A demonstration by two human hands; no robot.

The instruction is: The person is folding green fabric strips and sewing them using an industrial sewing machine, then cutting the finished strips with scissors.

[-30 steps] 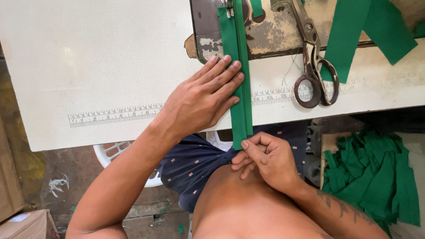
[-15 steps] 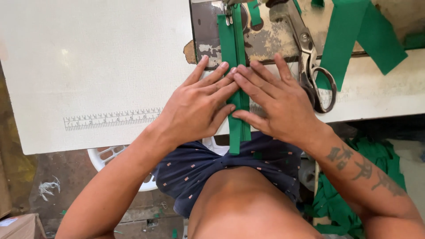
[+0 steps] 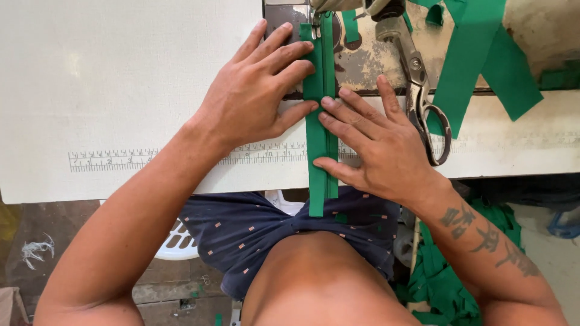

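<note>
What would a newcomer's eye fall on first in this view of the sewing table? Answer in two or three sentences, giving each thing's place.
The eye goes first to the narrow green strip running down the middle of the white table, its lower end hanging over the near edge. The left hand and right hand lie flat on either side, pressing it. Right of them lie metal scissors and wider green bands.

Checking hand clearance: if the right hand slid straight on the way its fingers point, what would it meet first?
The right hand points up-left; its fingertips already touch the green strip. Just beyond, it would probably meet the left hand fingers.
</note>
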